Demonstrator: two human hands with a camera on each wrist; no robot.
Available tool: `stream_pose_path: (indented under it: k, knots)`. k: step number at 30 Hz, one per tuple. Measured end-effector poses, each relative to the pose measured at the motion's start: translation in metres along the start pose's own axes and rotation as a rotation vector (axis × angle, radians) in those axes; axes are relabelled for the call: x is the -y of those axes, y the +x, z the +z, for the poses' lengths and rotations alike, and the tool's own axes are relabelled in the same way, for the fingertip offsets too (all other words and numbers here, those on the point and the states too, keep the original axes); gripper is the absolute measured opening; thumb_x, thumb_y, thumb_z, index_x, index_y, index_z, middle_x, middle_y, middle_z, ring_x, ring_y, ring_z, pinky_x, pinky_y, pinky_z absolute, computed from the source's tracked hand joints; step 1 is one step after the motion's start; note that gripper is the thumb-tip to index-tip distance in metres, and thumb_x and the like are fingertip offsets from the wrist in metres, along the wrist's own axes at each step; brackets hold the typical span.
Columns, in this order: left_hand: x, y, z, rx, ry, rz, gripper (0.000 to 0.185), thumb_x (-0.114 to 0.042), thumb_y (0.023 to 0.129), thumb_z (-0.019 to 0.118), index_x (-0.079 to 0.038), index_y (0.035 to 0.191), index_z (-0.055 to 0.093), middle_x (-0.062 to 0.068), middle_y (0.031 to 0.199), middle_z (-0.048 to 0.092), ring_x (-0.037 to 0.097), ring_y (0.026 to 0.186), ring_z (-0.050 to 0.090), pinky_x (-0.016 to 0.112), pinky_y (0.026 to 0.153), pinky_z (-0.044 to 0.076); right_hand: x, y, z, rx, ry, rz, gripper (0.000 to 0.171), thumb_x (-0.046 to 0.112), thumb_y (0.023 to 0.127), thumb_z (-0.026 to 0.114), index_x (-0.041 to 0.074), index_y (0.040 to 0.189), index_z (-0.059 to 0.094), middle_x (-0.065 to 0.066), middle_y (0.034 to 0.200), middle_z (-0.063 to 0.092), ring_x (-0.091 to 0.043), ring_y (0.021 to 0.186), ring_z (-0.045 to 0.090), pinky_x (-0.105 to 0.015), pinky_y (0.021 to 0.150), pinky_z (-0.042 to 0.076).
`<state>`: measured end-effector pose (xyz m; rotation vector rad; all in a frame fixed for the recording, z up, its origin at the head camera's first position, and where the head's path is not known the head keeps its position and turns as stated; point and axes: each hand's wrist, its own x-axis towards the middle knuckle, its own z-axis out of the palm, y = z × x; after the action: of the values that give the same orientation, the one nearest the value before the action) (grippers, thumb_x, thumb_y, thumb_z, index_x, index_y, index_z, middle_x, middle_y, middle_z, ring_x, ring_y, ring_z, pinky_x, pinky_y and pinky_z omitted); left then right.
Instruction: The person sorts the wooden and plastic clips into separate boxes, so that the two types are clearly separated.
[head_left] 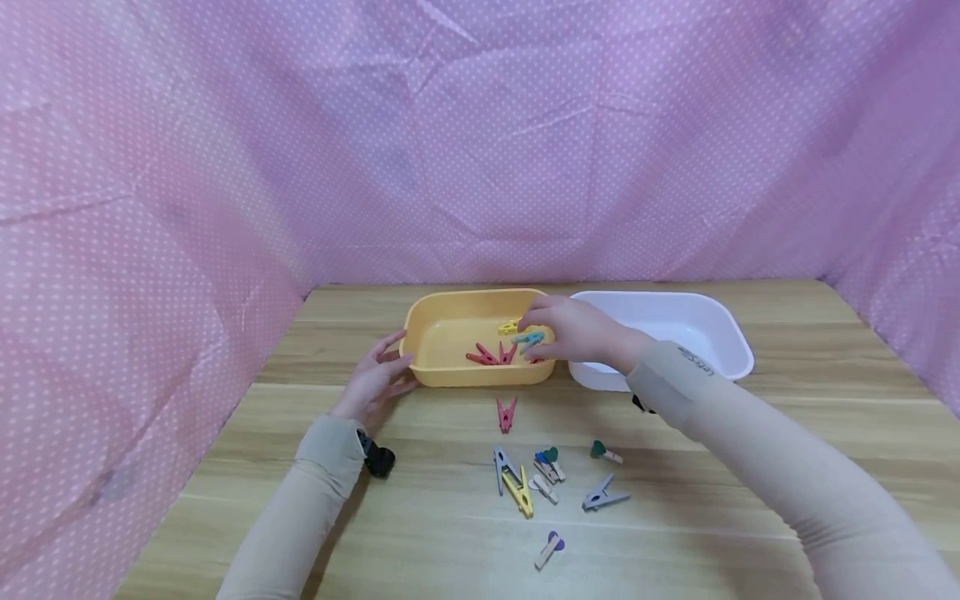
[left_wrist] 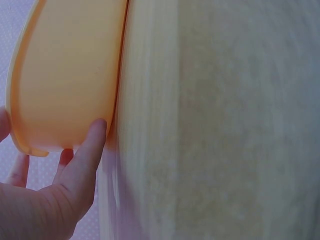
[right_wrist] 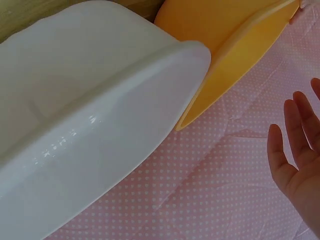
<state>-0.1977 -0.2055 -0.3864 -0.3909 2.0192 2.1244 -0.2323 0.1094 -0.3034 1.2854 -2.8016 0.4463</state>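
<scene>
My left hand (head_left: 375, 377) rests with spread fingers against the outer left end of a yellow plastic basin (head_left: 487, 377). Seen from the left wrist, its fingertips (left_wrist: 97, 127) touch the basin's outer wall. Over the basin's right end reaches my right hand (head_left: 577, 332), thumb and fingers apart. A blue clothespin (head_left: 528, 337) shows between them, uncovered by the fingertips. Inside the basin lie red clothespins (head_left: 485, 356) and a yellow clothespin (head_left: 510, 327). The right wrist view shows that hand's fingers (right_wrist: 295, 130) loosely extended, with nothing visible in them.
To the right stands a white basin (head_left: 675, 312), close beside the yellow one. On the wooden table in front lie a red clothespin (head_left: 506, 415), grey clothespins (head_left: 603, 496), a yellow clothespin (head_left: 519, 492) and several small wooden clips (head_left: 550, 550). Pink dotted cloth (head_left: 480, 167) hangs behind.
</scene>
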Motion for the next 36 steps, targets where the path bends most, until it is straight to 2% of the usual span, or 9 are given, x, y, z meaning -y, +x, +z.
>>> stream_pose_path:
  k: [9, 17, 23, 28, 36]
  knots:
    - [0.0, 0.001, -0.001, -0.001, 0.0, 0.008, 0.058, -0.008, 0.096, 0.053, -0.02, 0.149, 0.03, 0.011, 0.131, 0.037, 0.018, 0.1, 0.056, 0.041, 0.096, 0.049, 0.011, -0.015, 0.009, 0.001, 0.023, -0.061, 0.033, 0.028, 0.079, 0.077, 0.012, 0.107, 0.069, -0.004, 0.109, 0.063, -0.021, 0.1, 0.06, -0.039, 0.089, 0.051]
    - [-0.002, -0.002, 0.0, 0.005, -0.006, 0.009, 0.059, -0.006, 0.097, 0.05, -0.019, 0.15, 0.028, 0.011, 0.129, 0.037, 0.02, 0.101, 0.056, 0.043, 0.098, 0.047, 0.019, -0.031, 0.019, 0.009, 0.022, -0.114, 0.034, 0.031, 0.079, 0.077, 0.012, 0.105, 0.069, -0.002, 0.109, 0.063, -0.019, 0.101, 0.06, -0.037, 0.088, 0.052]
    - [0.0, -0.003, 0.0, 0.005, -0.005, 0.012, 0.059, -0.007, 0.097, 0.05, -0.018, 0.15, 0.027, 0.01, 0.129, 0.036, 0.022, 0.106, 0.054, 0.042, 0.098, 0.048, 0.021, -0.048, 0.022, 0.019, 0.028, -0.119, 0.035, 0.031, 0.079, 0.076, 0.01, 0.108, 0.069, -0.002, 0.107, 0.064, -0.019, 0.099, 0.06, -0.038, 0.088, 0.052]
    - [0.0, -0.003, 0.0, 0.007, 0.002, 0.014, 0.058, -0.008, 0.097, 0.051, -0.019, 0.15, 0.027, 0.01, 0.129, 0.036, 0.02, 0.105, 0.055, 0.041, 0.097, 0.049, 0.019, -0.061, 0.024, 0.003, 0.023, -0.137, 0.036, 0.028, 0.079, 0.077, 0.009, 0.108, 0.068, -0.004, 0.108, 0.064, -0.021, 0.101, 0.06, -0.04, 0.091, 0.051]
    - [0.001, -0.003, -0.001, 0.009, 0.003, 0.018, 0.058, -0.008, 0.097, 0.05, -0.019, 0.15, 0.027, 0.011, 0.131, 0.036, 0.02, 0.104, 0.055, 0.041, 0.097, 0.049, 0.02, -0.08, 0.026, 0.02, 0.058, -0.106, 0.035, 0.032, 0.081, 0.075, 0.015, 0.111, 0.068, -0.001, 0.112, 0.063, -0.016, 0.103, 0.059, -0.037, 0.09, 0.052]
